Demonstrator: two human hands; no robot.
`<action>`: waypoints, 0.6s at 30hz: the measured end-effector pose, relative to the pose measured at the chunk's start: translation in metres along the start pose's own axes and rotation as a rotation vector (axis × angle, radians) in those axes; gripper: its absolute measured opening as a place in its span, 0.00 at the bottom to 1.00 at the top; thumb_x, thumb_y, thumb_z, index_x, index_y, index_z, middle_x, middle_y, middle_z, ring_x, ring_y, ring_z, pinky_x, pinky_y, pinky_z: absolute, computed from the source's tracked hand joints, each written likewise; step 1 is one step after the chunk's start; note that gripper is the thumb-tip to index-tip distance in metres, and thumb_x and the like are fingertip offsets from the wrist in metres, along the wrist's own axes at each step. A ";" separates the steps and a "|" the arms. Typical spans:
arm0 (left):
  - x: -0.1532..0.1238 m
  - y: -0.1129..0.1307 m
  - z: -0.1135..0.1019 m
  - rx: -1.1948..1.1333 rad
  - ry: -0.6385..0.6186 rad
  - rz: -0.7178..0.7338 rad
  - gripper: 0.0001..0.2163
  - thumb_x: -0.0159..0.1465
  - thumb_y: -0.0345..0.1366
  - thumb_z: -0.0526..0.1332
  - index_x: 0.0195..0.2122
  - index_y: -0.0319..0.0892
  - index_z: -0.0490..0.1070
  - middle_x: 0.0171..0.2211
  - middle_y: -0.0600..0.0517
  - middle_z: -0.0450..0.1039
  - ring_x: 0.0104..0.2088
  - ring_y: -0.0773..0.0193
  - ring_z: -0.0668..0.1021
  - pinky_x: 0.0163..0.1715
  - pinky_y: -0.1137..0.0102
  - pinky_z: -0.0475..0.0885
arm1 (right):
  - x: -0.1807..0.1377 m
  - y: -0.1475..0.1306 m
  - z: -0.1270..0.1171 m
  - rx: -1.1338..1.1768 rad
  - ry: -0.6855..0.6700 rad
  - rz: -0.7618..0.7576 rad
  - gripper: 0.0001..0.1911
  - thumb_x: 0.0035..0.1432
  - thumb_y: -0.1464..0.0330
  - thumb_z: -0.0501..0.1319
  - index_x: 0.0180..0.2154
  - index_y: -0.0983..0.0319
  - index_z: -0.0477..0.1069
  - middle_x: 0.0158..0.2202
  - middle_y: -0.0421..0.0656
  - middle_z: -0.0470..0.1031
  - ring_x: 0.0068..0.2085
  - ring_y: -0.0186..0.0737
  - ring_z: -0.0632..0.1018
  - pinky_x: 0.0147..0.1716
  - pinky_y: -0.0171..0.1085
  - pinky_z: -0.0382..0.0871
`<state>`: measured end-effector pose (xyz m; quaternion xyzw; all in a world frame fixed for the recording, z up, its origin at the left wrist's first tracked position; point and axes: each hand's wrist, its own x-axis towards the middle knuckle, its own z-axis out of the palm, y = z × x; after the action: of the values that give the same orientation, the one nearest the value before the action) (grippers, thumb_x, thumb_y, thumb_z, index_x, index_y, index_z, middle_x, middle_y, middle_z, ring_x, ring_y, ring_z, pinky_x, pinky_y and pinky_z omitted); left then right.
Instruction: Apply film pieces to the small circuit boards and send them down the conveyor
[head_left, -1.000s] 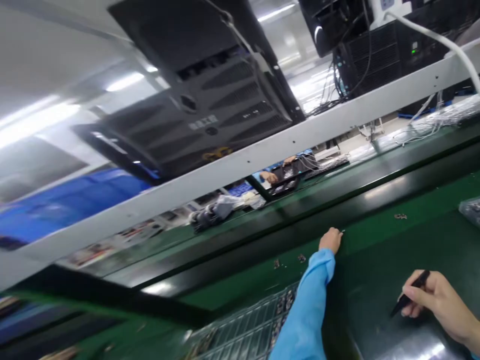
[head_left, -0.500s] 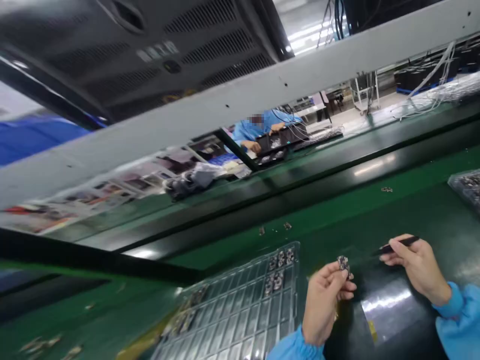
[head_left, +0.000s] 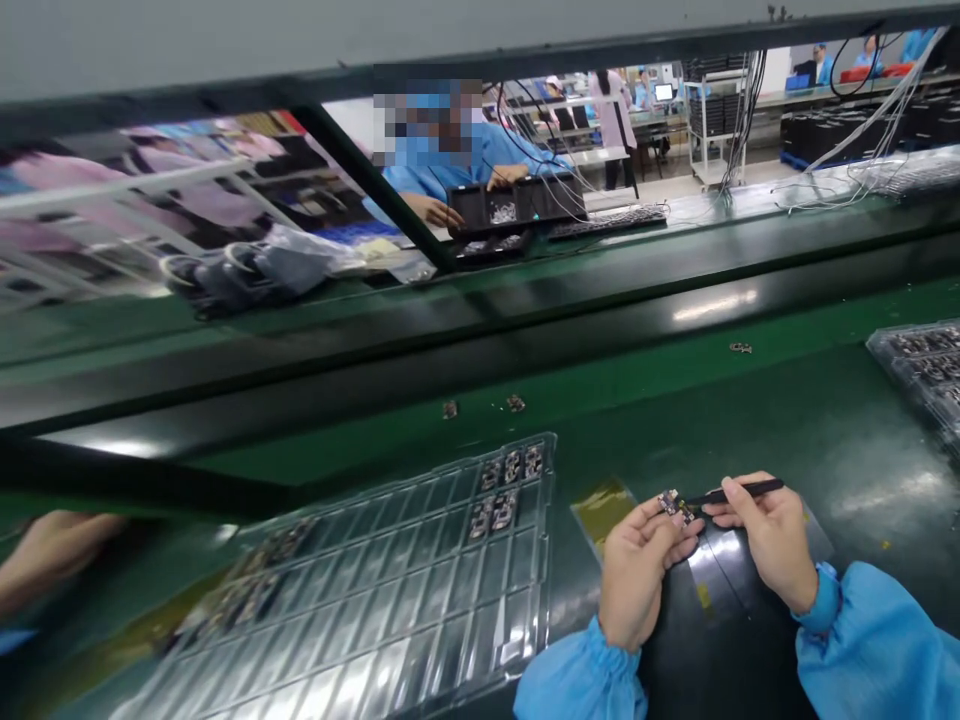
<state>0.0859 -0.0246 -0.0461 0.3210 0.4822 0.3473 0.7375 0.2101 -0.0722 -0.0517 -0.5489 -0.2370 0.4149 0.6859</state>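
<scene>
A small circuit board (head_left: pixel 674 506) is pinched between the thumb and fingers of my left hand (head_left: pixel 637 570). My right hand (head_left: pixel 772 540) grips dark tweezers (head_left: pixel 761 488) like a pen, their tip at the board's right edge; whether it touches cannot be made out. Beneath my hands lie a clear sheet (head_left: pixel 724 565) and an amber film (head_left: pixel 604 510). Left of my left hand is a clear compartmented tray (head_left: pixel 420 570), with several boards in its far right corner and more along its left side.
Another clear tray (head_left: pixel 922 375) full of boards stands at the right. Loose boards (head_left: pixel 515 403) lie along the green strip at the back. A co-worker's hand (head_left: pixel 56 555) is at the far left. Across the bench, a person in blue (head_left: pixel 450 165) handles black boxes (head_left: pixel 517 205).
My right hand has come left, bringing the tweezers to the board in my left hand. The view has tilted down and levelled. A co-worker's hand now shows at the left.
</scene>
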 end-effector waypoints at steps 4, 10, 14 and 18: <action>0.001 0.000 -0.001 -0.022 0.006 -0.008 0.17 0.46 0.32 0.68 0.36 0.36 0.68 0.28 0.48 0.76 0.32 0.58 0.79 0.28 0.73 0.74 | -0.001 -0.002 0.001 -0.054 -0.009 -0.008 0.16 0.50 0.58 0.63 0.30 0.66 0.68 0.23 0.44 0.74 0.28 0.43 0.79 0.27 0.37 0.77; -0.002 0.001 0.001 -0.049 -0.002 0.014 0.16 0.47 0.30 0.67 0.37 0.36 0.67 0.28 0.49 0.76 0.33 0.59 0.79 0.29 0.74 0.74 | -0.002 -0.001 0.003 -0.081 0.012 -0.032 0.16 0.50 0.58 0.63 0.29 0.66 0.68 0.23 0.44 0.74 0.28 0.44 0.79 0.24 0.35 0.77; -0.003 0.003 0.002 -0.051 -0.001 0.014 0.14 0.48 0.29 0.66 0.36 0.36 0.67 0.28 0.49 0.76 0.33 0.59 0.79 0.29 0.74 0.74 | -0.003 -0.001 0.003 -0.068 0.009 -0.026 0.15 0.50 0.59 0.63 0.28 0.66 0.68 0.24 0.44 0.74 0.28 0.43 0.79 0.23 0.34 0.76; -0.002 0.003 0.002 -0.045 -0.003 0.013 0.14 0.48 0.28 0.66 0.35 0.36 0.67 0.29 0.49 0.76 0.34 0.59 0.79 0.30 0.74 0.74 | -0.003 -0.002 0.004 -0.061 0.023 -0.028 0.14 0.50 0.60 0.64 0.28 0.66 0.68 0.23 0.43 0.74 0.27 0.42 0.79 0.23 0.33 0.76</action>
<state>0.0869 -0.0252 -0.0420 0.3079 0.4710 0.3625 0.7429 0.2057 -0.0728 -0.0477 -0.5710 -0.2495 0.3914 0.6771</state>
